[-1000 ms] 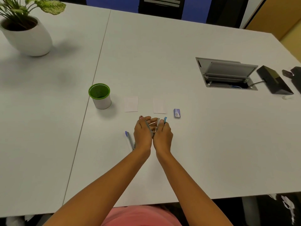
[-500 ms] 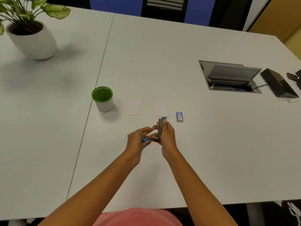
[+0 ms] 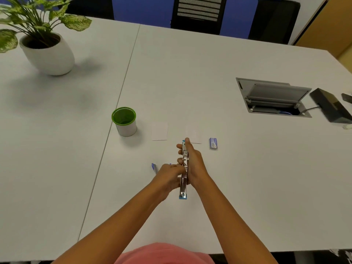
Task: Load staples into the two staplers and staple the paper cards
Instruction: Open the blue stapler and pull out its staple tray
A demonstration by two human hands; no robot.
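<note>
Stapler [image 3: 184, 168] metal is being shown swung open into one long line at the centre of the frame, its silver channel facing up and a blue tip at each end, one toward the top of the frame and one toward the bottom. It is being held above the white worktop [image 3: 247, 178] by both hands. The right hand [image 3: 194, 164] is being wrapped along the right side of the stapler, its fingers [image 3: 180, 146] being curled over the upper part and clamped on it. The left hand [image 3: 167, 176] is being brought in from the left, its fingers being pinched together against the middle of the stapler, at the hinge. A second stapler [image 3: 154, 168], blue-tipped, is being partly hidden behind the left hand, lying on the worktop just left of centre. Two white paper cards are lying flat just above the hands: the left card [image 3: 160, 131] fully in view, the right card [image 3: 195, 136] being partly covered by the right fingertips. A small blue staple box [image 3: 213, 143] is lying just right of the right card. A white cup with a green rim [image 3: 124, 121] is standing left of the cards. A potted plant [image 3: 47, 50] is standing in the upper left of the frame, and an open cable hatch [image 3: 274, 98] is set into the worktop at the right.
</note>
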